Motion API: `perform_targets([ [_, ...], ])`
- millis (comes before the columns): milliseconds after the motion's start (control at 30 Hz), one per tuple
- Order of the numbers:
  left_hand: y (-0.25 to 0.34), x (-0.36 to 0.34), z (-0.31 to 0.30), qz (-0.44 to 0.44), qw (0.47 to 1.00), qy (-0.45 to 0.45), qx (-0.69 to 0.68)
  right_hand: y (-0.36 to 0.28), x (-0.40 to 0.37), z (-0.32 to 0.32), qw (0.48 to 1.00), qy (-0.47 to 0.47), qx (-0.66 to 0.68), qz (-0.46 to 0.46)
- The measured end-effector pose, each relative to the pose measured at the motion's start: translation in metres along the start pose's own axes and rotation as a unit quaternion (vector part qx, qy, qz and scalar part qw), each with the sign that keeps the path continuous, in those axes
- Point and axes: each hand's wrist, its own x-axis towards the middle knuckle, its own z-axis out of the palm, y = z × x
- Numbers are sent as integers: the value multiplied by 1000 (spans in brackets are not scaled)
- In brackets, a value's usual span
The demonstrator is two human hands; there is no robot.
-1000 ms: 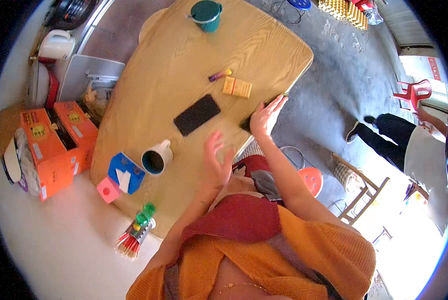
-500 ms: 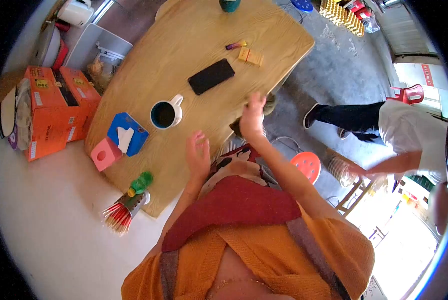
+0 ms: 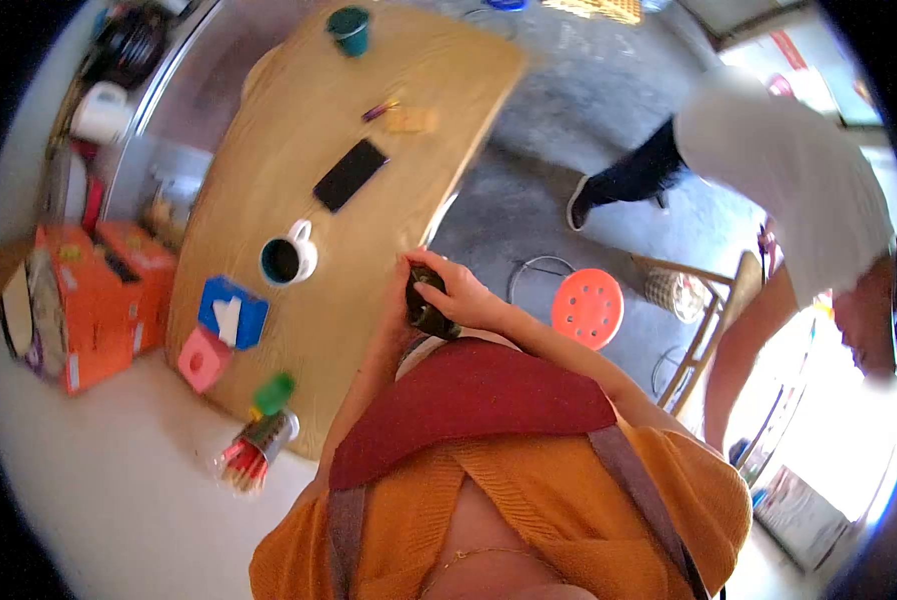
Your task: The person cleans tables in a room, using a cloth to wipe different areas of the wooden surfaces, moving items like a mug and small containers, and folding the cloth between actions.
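Observation:
My right hand (image 3: 457,292) is closed round a dark olive, crumpled item, perhaps cloth (image 3: 429,300), just past the table's near edge and in front of my apron (image 3: 479,400). Its exact kind I cannot make out. My left hand (image 3: 397,305) meets it from the other side, with fingers closed against the same item and partly hidden. To the left on the wooden table (image 3: 349,330) stands a white mug (image 3: 302,255) with dark liquid. Beyond it lies a black phone (image 3: 351,175).
Left on the table are a blue tissue holder (image 3: 231,315), a pink box (image 3: 204,358), a green bottle (image 3: 273,393) and a chopstick holder (image 3: 264,432). A red stool (image 3: 587,308) stands right. A person in a white shirt (image 3: 789,160) bends by a wooden chair (image 3: 709,330).
My hands have come together from being apart, and the dark olive item has moved from the table edge to between them. The person on the right has shifted and bends lower. My view has turned.

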Motion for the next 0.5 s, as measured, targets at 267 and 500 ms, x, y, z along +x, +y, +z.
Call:
perform_targets([
  [267,-51,104,30,97,946,33,309,-144,48,-316,717,392,-552,-166],
  [500,-48,134,55,171,823,155,520,-227,-25,-594,421,455,-778,-100],
])
